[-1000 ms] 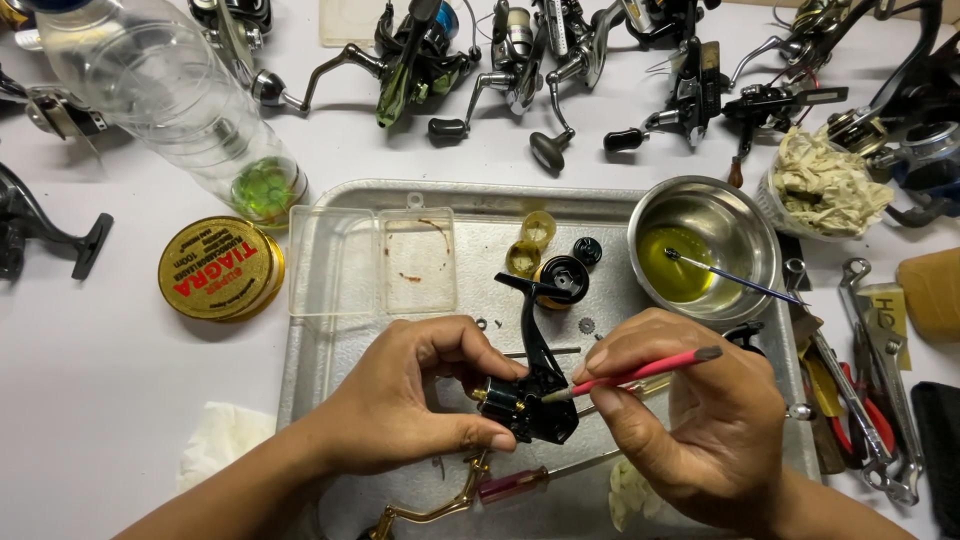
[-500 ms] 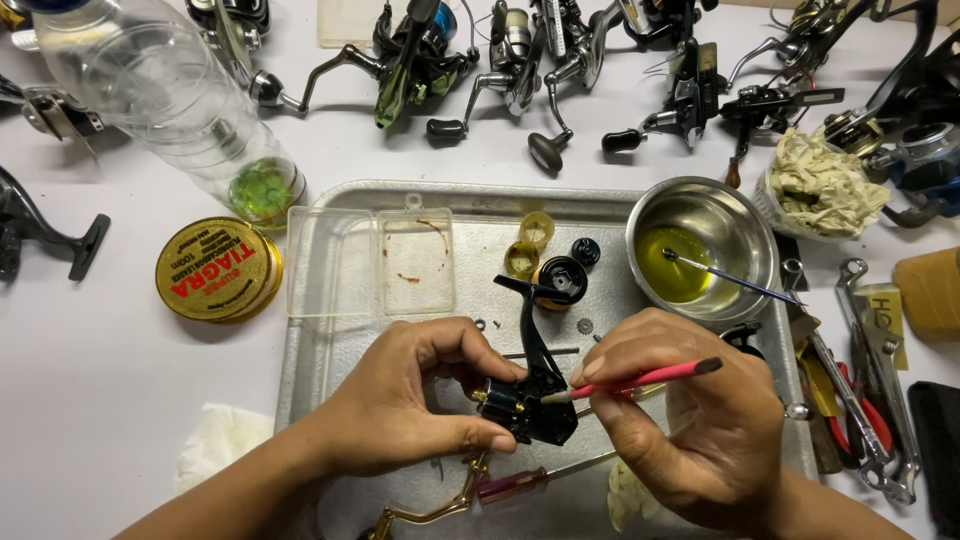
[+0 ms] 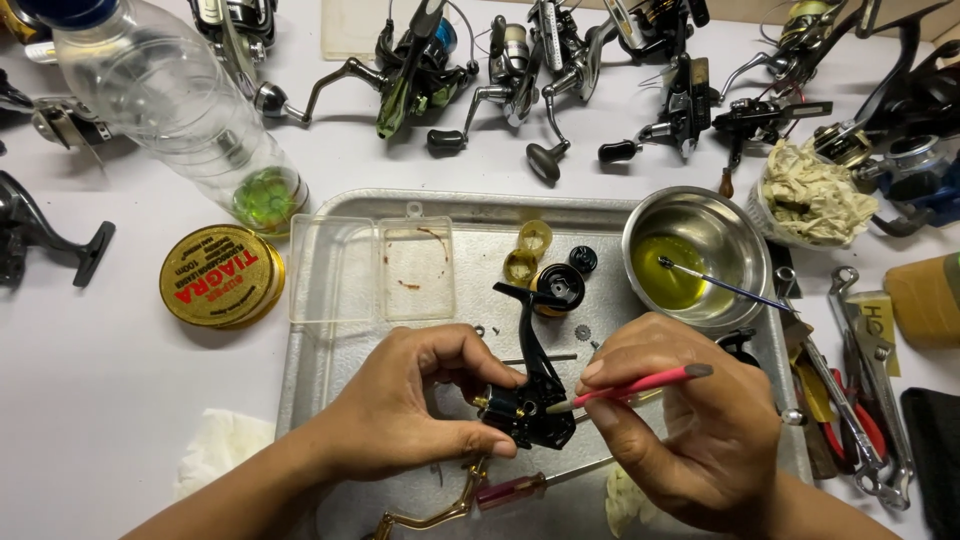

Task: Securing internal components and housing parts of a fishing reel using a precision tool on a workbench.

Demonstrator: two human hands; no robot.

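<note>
My left hand (image 3: 415,410) grips a black fishing reel body (image 3: 532,400) over a metal tray (image 3: 320,350). Its stem points away from me. My right hand (image 3: 680,420) holds a thin red-handled brush (image 3: 640,383), and the brush tip touches the reel body's right side. Small black and yellowish reel parts (image 3: 555,275) lie on the tray just beyond the reel. A steel bowl (image 3: 700,250) with yellow-green liquid stands at the tray's far right corner, and a second thin brush (image 3: 720,285) rests in it.
A clear plastic box (image 3: 375,268) lies on the tray's left. A gold round tin (image 3: 220,275) and a lying clear bottle (image 3: 170,110) are to the left. Several fishing reels (image 3: 520,60) line the far side. Wrenches and pliers (image 3: 860,380) lie right. A red-handled screwdriver (image 3: 530,487) rests near me.
The brush in my right hand has shifted slightly against the reel body. My left hand keeps the reel nearly still.
</note>
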